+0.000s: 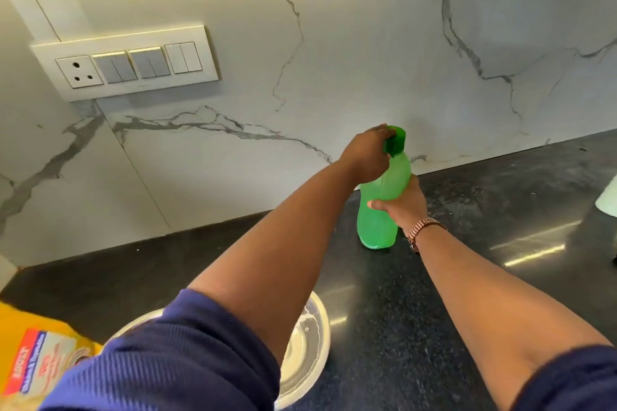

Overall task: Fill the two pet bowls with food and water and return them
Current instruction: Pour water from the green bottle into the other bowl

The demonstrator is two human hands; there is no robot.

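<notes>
A green plastic bottle (382,210) stands upright on the black counter (417,327) near the marble wall. My right hand (402,205) grips its body from the right side; a watch is on that wrist. My left hand (367,157) holds the dark green cap (395,142) at the top, fingers curled round it. A white pet bowl (307,354) sits on the counter near me, mostly hidden under my left arm; its contents cannot be made out.
A yellow food bag (40,360) lies at the bottom left. A switch and socket panel (130,65) is on the marble wall at left. Something white (609,202) shows at the right edge.
</notes>
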